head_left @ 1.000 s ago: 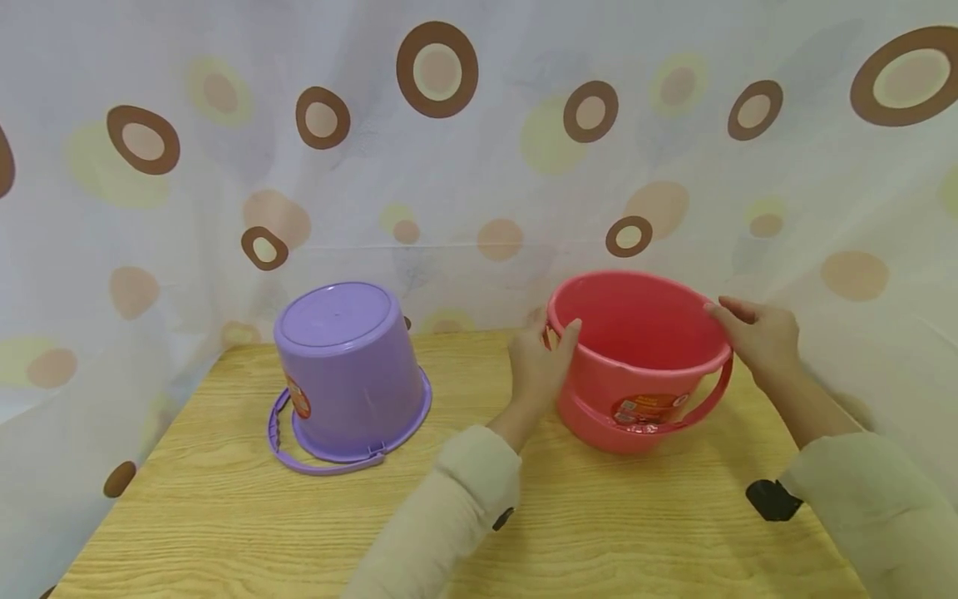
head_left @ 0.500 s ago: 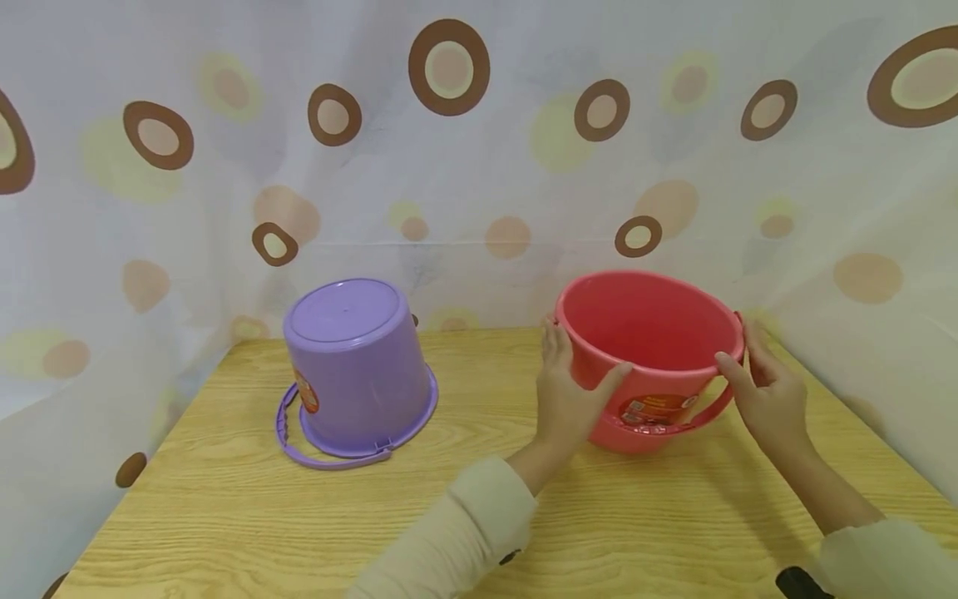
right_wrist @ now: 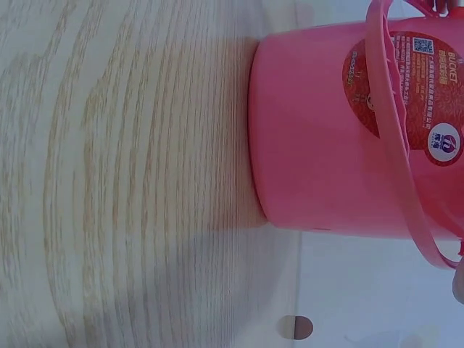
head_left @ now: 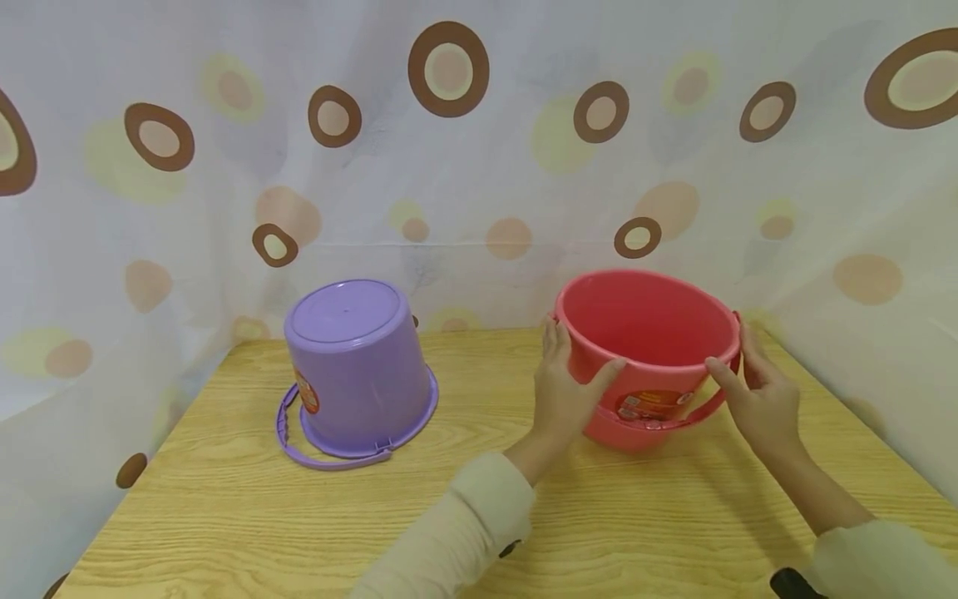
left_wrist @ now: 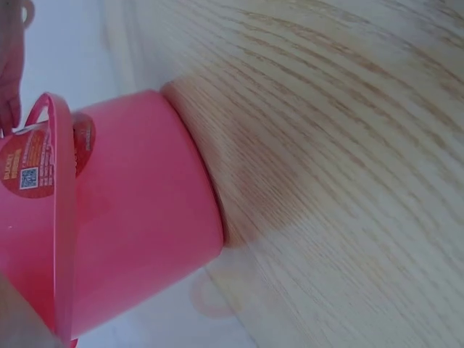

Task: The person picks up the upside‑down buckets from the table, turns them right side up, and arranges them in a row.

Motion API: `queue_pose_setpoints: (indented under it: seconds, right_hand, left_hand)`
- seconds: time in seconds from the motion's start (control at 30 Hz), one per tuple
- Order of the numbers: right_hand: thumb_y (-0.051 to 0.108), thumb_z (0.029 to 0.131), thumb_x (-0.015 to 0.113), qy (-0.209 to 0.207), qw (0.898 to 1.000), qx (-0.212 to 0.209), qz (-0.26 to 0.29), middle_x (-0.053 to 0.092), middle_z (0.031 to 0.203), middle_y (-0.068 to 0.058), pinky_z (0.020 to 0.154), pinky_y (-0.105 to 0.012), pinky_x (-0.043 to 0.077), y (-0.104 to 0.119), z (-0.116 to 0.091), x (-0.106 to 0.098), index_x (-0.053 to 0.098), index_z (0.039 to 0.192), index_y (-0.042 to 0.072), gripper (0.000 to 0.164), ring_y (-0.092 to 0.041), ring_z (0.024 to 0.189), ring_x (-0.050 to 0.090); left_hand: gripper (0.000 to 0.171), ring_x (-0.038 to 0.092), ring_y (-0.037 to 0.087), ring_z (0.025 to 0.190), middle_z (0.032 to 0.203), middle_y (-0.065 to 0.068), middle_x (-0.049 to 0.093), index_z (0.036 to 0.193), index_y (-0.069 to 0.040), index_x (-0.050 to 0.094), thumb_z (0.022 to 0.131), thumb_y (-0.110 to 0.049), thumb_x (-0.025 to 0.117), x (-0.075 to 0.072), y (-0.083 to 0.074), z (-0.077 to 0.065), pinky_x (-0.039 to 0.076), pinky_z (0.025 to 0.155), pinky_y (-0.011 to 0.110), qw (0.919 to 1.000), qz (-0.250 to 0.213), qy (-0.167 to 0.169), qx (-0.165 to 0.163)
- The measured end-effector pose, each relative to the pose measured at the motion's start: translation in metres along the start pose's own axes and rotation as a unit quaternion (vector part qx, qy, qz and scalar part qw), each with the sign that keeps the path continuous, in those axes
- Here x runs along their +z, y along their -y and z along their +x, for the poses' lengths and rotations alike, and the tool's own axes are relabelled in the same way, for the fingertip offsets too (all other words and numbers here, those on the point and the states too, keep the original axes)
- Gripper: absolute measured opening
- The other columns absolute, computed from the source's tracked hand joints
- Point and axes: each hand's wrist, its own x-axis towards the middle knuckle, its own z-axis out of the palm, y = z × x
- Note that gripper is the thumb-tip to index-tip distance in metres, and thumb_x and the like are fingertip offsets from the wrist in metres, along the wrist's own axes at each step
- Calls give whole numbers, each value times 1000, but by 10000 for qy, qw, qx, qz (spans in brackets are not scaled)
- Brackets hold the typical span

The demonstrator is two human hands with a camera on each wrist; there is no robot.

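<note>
A red plastic bucket (head_left: pixel 666 378) stands upright at the right of the table, mouth up. Its handle (head_left: pixel 703 412) hangs down across the front, over a printed label (head_left: pixel 649 404). My left hand (head_left: pixel 565 395) holds the bucket's left side, thumb at the front rim and fingers around the side. On the opposite side my right hand (head_left: pixel 765 408) grips the rim, its thumb in front and the fingers behind the handle's end. Both wrist views show the bucket's base (left_wrist: pixel 181 167) at the wooden surface.
A purple bucket (head_left: pixel 367 383) sits upside down on the left of the wooden table (head_left: pixel 299 532), its handle (head_left: pixel 329 463) lying on the tabletop. A white curtain (head_left: pixel 464 183) with brown and yellow spots encloses the back and sides.
My left hand has shifted right along the bucket, its thumb now at the front rim. My right hand has come lower on the side. In the last half second the bucket has barely moved.
</note>
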Motion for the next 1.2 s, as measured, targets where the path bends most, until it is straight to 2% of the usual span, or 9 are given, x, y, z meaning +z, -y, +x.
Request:
queue_pose_setpoints:
  seconds: [0.17,0.33,0.6,0.73,0.87,0.97,1.03,1.13,1.2]
  right_hand:
    - [13,90,58,59,10000,-10,-29,26,151,-7,97,-5,32,0,4,2,33,143,18,58,-12,139,26]
    - [16,91,58,145,9998,-20,-127,24,151,-10,97,-3,30,1,6,4,31,144,16,59,-12,140,24]
    - [21,92,57,171,9992,25,-371,25,150,-11,96,-2,29,0,9,6,28,144,15,60,-13,139,24]
    - [23,92,57,231,9988,39,-422,24,151,-9,96,-3,29,0,10,6,27,144,18,60,-13,140,24]
    - [22,90,59,137,9987,0,-500,25,150,-10,97,-4,30,-1,9,6,28,144,15,62,-14,139,24]
    - [17,85,67,-267,9968,-418,-620,35,146,-11,96,-4,32,0,7,8,36,141,12,65,-8,136,31]
    - [17,80,72,-637,9899,-1034,-736,43,140,-14,95,-3,32,1,6,9,43,137,9,65,-4,131,36]
    - [30,80,72,-1141,9646,-2188,-932,54,127,-21,97,-4,33,1,5,13,54,127,2,59,-1,123,44]
    - [41,82,67,-1375,9435,-2834,-1029,59,119,-25,99,-6,34,0,4,16,58,120,-5,60,-5,120,48]
  left_hand:
    - [86,11,22,145,156,7,12,145,-4,24,82,-41,68,-1,2,5,24,114,38,10000,43,17,33]
    - [87,11,21,145,156,5,13,146,-6,25,80,-43,69,-2,4,9,22,115,36,9999,72,56,-129]
    - [88,12,16,144,156,2,14,146,-7,25,79,-46,69,-2,4,16,25,114,35,9993,251,80,-266]
    - [89,13,17,144,156,3,14,146,-7,25,80,-46,69,-3,5,17,24,115,34,9993,289,107,-233]
    - [90,13,16,144,156,1,14,146,-8,24,79,-47,69,-6,5,16,25,114,33,9993,242,142,-241]
    - [86,16,19,144,155,4,19,145,-5,28,80,-44,69,-12,7,14,28,113,34,9997,229,86,82]
    - [80,22,21,142,152,9,27,142,-1,32,82,-39,69,-17,10,13,31,111,34,9982,348,-22,497]
    - [72,32,27,138,145,17,38,137,5,39,83,-32,69,-24,14,12,35,108,35,9907,689,-232,1147]
    - [69,37,27,135,142,19,42,136,5,41,83,-30,69,-28,16,10,36,107,36,9867,830,-287,1370]
